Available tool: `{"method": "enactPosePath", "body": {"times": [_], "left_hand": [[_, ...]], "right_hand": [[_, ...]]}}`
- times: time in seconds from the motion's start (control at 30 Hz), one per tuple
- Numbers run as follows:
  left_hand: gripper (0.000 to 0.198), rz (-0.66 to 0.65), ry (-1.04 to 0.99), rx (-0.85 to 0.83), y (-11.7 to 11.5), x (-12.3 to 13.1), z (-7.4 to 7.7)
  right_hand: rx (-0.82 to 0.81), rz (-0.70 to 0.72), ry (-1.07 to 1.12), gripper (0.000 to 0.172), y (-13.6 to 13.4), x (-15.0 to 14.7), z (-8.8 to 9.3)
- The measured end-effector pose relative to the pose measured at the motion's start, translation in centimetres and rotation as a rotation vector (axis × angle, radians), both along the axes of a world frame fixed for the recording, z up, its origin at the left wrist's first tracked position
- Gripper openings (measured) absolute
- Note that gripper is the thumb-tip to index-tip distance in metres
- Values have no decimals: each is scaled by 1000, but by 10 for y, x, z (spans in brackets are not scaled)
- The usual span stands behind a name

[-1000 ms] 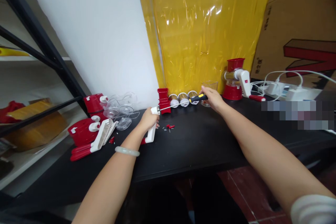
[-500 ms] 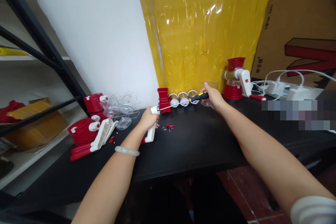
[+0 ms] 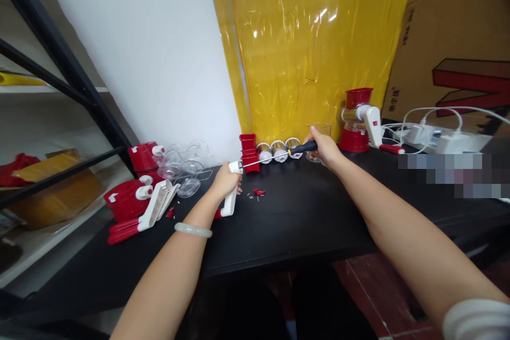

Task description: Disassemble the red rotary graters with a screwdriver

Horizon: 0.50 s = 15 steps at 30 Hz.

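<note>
Midway, seemingly — left hand (image 3: 225,180) grips the white crank handle (image 3: 230,199), right hand (image 3: 324,149) holds the screwdriver (image 3: 279,155) against its top; loose red bits (image 3: 258,192) lie alongside.

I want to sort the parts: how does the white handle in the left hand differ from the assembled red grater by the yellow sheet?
The white handle is a loose part, gripped by the left hand; the assembled red grater stands untouched. The handle meets the screwdriver tip; the grater does not. Both have white plastic.

Bare forearms, a pale jade bangle (image 3: 193,229) on the left wrist, white sleeve (image 3: 476,320) at right elbow.
</note>
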<state>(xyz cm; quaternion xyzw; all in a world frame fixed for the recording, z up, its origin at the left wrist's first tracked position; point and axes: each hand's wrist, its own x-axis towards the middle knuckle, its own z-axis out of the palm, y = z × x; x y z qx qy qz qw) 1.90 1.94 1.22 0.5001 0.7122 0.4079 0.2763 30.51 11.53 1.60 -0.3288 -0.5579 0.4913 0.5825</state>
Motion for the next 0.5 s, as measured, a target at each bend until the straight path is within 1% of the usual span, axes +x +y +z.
{"method": "enactPosePath", "body": {"times": [0.07, 0.13, 0.2, 0.27, 0.33, 0.43, 0.5], "left_hand": [[38, 1, -2, 4, 0, -1, 0], [37, -4, -3, 8, 0, -1, 0], [37, -11, -5, 11, 0, 0, 0], [37, -12, -8, 12, 0, 0, 0], [37, -10, -8, 12, 0, 0, 0], [37, -4, -6, 10, 0, 0, 0], [37, 1, -7, 11, 0, 0, 1]], "right_hand": [[20, -12, 27, 36, 1, -1, -1], [20, 49, 142, 30, -2, -2, -1], [4, 136, 255, 33, -5, -1, 1], [2, 187, 300, 35, -7, 0, 2], [-2, 162, 261, 34, -6, 0, 2], [-29, 71, 109, 41, -1, 0, -1], [-47, 30, 84, 37, -1, -2, -1]]}}
